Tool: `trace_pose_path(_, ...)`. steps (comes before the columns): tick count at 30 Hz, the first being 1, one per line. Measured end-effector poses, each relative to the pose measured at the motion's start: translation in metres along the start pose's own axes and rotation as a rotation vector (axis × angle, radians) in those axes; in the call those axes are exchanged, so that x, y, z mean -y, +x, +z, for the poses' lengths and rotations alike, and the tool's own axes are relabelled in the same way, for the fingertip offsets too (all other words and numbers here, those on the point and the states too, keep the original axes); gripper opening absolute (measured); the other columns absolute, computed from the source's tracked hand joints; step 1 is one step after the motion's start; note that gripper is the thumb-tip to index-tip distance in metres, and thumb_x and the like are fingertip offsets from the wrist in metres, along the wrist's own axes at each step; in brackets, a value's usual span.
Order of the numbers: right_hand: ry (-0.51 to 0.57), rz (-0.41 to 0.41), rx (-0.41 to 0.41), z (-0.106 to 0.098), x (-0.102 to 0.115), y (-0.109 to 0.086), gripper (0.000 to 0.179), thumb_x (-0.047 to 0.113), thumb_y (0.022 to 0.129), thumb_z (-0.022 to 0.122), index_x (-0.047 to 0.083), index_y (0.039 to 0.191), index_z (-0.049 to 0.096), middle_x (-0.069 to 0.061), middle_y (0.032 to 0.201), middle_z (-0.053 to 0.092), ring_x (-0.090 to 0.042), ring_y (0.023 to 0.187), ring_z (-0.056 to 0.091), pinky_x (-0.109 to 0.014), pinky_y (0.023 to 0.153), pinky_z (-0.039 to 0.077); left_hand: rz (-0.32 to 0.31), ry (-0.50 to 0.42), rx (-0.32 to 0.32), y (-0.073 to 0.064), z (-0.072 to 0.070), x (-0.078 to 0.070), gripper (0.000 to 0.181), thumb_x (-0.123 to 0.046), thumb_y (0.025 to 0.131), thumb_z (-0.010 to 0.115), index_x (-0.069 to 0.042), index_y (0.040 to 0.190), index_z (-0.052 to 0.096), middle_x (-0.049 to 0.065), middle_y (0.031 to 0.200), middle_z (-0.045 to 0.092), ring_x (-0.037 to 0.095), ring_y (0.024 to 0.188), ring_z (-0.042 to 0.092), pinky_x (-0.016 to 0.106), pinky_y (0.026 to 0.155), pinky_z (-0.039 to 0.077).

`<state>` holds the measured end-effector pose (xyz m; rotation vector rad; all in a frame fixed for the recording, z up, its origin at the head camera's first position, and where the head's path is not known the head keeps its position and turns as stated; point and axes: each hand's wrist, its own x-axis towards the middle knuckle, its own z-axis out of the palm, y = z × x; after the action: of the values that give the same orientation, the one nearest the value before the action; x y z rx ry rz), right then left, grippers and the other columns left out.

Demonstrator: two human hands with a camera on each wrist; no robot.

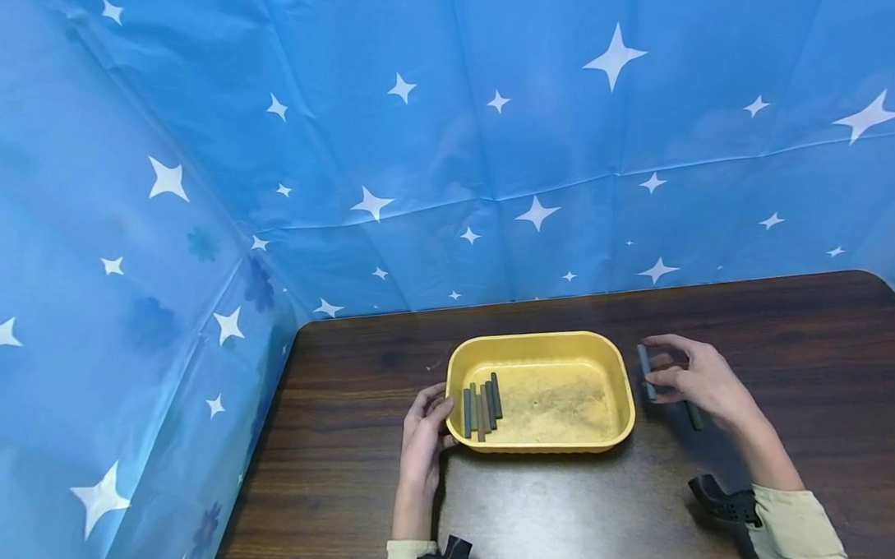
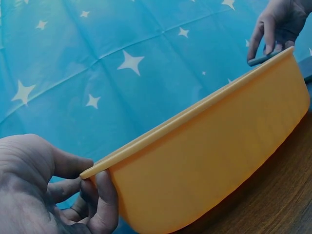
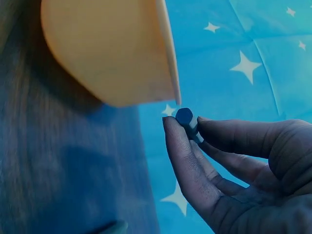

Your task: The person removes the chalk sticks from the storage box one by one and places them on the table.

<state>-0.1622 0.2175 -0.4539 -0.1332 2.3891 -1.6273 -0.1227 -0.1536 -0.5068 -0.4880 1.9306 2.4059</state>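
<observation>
the left hand [image 1: 421,433] pinched the yellow tray [image 1: 557,407] by its left edge, likely to steady it. the right hand [image 1: 699,377] pinched a blue-gray stick [image 1: 644,362] just beyond the right edge, perhaps for fine control. several sticks [image 1: 481,414] lay inside, near the left edge.

free room above tray [image 1: 554,398], raised rim [image 1: 538,448] around
</observation>
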Motion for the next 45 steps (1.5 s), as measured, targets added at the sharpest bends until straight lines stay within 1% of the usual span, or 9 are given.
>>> trace_pose_path(8, -0.048, 0.014, -0.021, -0.015, -0.015, -0.008, 0.058, -0.004, 0.098, 0.059, -0.015, 0.150, 0.035, -0.042, 0.126, 0.053, -0.034, 0.092, 0.073, -0.042, 0.073, 0.063, -0.005, -0.013, 0.007, 0.000, 0.002, 0.000, 0.040, -0.011, 0.101, 0.061, 0.004, 0.137, 0.053, 0.014, 0.113, 0.065, 0.015, 0.075, 0.065, 0.022, 0.053, 0.052)
trace_pose_path(15, -0.084, 0.038, -0.048, -0.027, -0.027, -0.012, 0.058, -0.006, 0.099, 0.057, -0.016, 0.150, 0.033, -0.044, 0.125, 0.053, -0.036, 0.093, 0.072, -0.042, 0.072, 0.063, -0.003, -0.016, 0.000, 0.001, 0.003, 0.001, 0.038, -0.009, 0.101, 0.060, 0.004, 0.136, 0.053, 0.013, 0.112, 0.066, 0.015, 0.074, 0.065, 0.021, 0.052, 0.052)
trace_pose_path(21, -0.122, 0.045, -0.055, -0.035, -0.036, -0.016, 0.057, -0.008, 0.098, 0.057, -0.017, 0.150, 0.033, -0.042, 0.120, 0.056, -0.036, 0.092, 0.072, -0.042, 0.072, 0.063, -0.001, -0.020, -0.002, 0.002, 0.002, 0.001, 0.038, -0.010, 0.101, 0.061, 0.004, 0.136, 0.053, 0.013, 0.112, 0.066, 0.015, 0.075, 0.066, 0.022, 0.053, 0.053)
trace_pose_path(25, -0.130, 0.055, -0.048, -0.039, -0.041, -0.018, 0.056, -0.010, 0.097, 0.057, -0.018, 0.148, 0.034, -0.041, 0.117, 0.058, -0.035, 0.091, 0.071, -0.040, 0.071, 0.063, -0.004, -0.010, -0.004, 0.002, 0.002, 0.000, 0.038, -0.010, 0.101, 0.061, 0.003, 0.136, 0.054, 0.013, 0.112, 0.066, 0.015, 0.074, 0.066, 0.022, 0.053, 0.053)
trace_pose_path(31, -0.166, 0.069, -0.009, -0.044, -0.050, -0.020, 0.055, -0.010, 0.097, 0.058, -0.020, 0.146, 0.034, -0.042, 0.115, 0.059, -0.038, 0.094, 0.070, -0.040, 0.069, 0.063, 0.004, 0.005, -0.012, 0.000, 0.001, -0.002, 0.039, -0.011, 0.101, 0.061, 0.003, 0.136, 0.054, 0.013, 0.112, 0.065, 0.014, 0.074, 0.063, 0.021, 0.053, 0.051)
trace_pose_path(34, -0.181, 0.078, 0.021, -0.045, -0.054, -0.019, 0.055, -0.011, 0.097, 0.058, -0.022, 0.145, 0.034, -0.039, 0.111, 0.061, -0.038, 0.092, 0.070, -0.041, 0.068, 0.063, 0.007, 0.011, -0.020, -0.001, 0.000, -0.002, 0.039, -0.011, 0.101, 0.062, 0.003, 0.136, 0.054, 0.013, 0.111, 0.065, 0.014, 0.073, 0.062, 0.021, 0.053, 0.051)
trace_pose_path(38, -0.184, 0.087, 0.048, -0.044, -0.057, -0.018, 0.054, -0.012, 0.096, 0.058, -0.022, 0.144, 0.035, -0.030, 0.102, 0.065, -0.035, 0.087, 0.071, -0.042, 0.068, 0.063, 0.004, 0.018, -0.032, -0.002, 0.000, -0.002, 0.039, -0.011, 0.101, 0.062, 0.003, 0.137, 0.054, 0.013, 0.110, 0.065, 0.014, 0.073, 0.061, 0.022, 0.053, 0.051)
trace_pose_path(41, -0.201, 0.095, 0.042, -0.042, -0.057, -0.016, 0.053, -0.012, 0.096, 0.058, -0.022, 0.143, 0.037, -0.024, 0.097, 0.066, -0.033, 0.084, 0.071, -0.042, 0.067, 0.063, 0.006, 0.024, -0.031, -0.002, 0.000, -0.001, 0.040, -0.011, 0.101, 0.062, 0.003, 0.137, 0.054, 0.013, 0.112, 0.064, 0.014, 0.074, 0.062, 0.022, 0.053, 0.051)
trace_pose_path(45, -0.240, 0.104, 0.018, -0.041, -0.055, -0.015, 0.052, -0.012, 0.095, 0.062, -0.021, 0.141, 0.039, -0.021, 0.093, 0.066, -0.032, 0.080, 0.071, -0.043, 0.067, 0.063, 0.008, 0.028, -0.024, -0.002, 0.002, -0.001, 0.039, -0.011, 0.101, 0.061, 0.003, 0.137, 0.054, 0.013, 0.112, 0.064, 0.013, 0.076, 0.062, 0.022, 0.054, 0.051)
